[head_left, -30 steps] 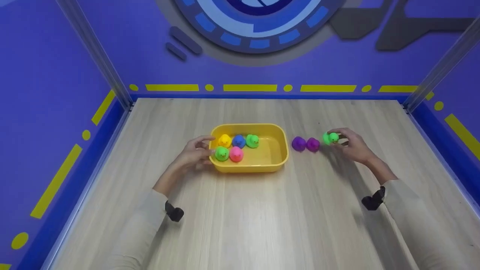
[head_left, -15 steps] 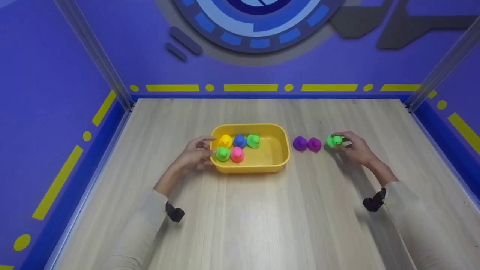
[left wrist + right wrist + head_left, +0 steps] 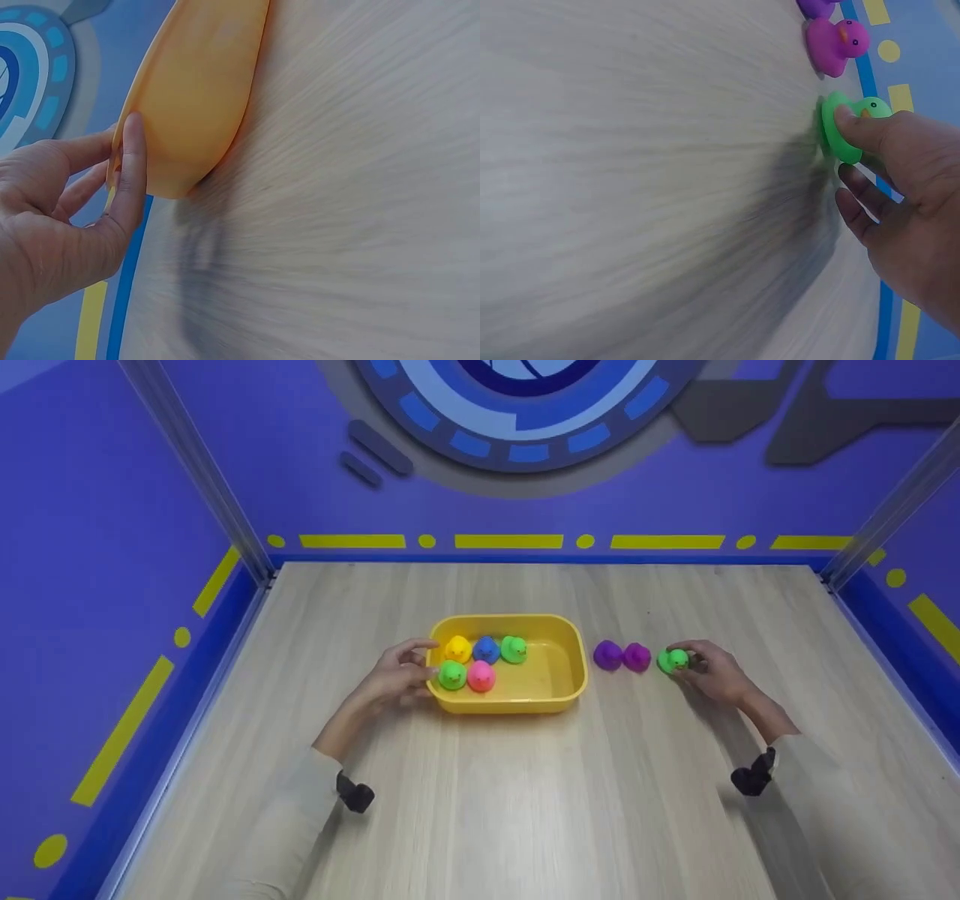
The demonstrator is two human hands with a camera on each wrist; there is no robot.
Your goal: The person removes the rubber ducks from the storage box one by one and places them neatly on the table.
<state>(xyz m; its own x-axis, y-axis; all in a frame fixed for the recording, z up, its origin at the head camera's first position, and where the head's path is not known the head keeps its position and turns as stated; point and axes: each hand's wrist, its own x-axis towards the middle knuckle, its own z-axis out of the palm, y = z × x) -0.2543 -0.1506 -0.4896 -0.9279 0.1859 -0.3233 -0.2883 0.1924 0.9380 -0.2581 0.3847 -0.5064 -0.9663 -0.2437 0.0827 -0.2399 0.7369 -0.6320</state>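
Right now, your right grip (image 3: 714,671) pinches a green duck (image 3: 672,661) between thumb and fingers, toward the counter's (image 3: 525,802) right edge, with a magenta duck (image 3: 637,658) and a purple duck (image 3: 608,655) lined up to its left. Meanwhile your left grip (image 3: 397,670) pinches the left rim of the yellow tray (image 3: 555,660), roughly midway between the counter's left and right edges, whose left part holds a yellow duck (image 3: 458,649), blue duck (image 3: 486,650) and green one (image 3: 513,649) behind another green (image 3: 452,676) and a pink duck (image 3: 481,676).

purple duck (image 3: 817,7) cut off, yellow tray (image 3: 196,82) cropped, wrist views
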